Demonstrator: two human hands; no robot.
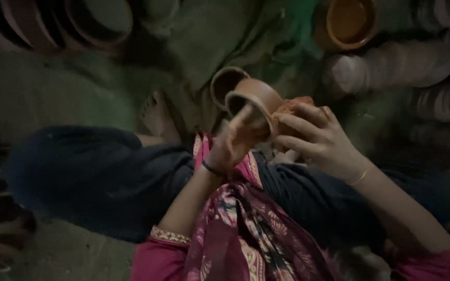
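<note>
Dim view: right hand (319, 140) grips clay cup (253, 99) steady w/ closed fingers; left hand (233, 143) fingers curl, prob. smoothing rim.

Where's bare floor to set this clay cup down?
Bare floor lies left of the foot, below the bowl stack; another patch by the left knee. Right side is crowded with stacked pots. Both hands hold the cup.

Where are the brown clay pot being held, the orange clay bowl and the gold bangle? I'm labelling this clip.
Brown round clay pot (253, 96): head view, on its outer wall.
Orange clay bowl (347, 21): head view, on its inside.
Thin gold bangle (361, 177): head view, on the band at the wrist.
</note>
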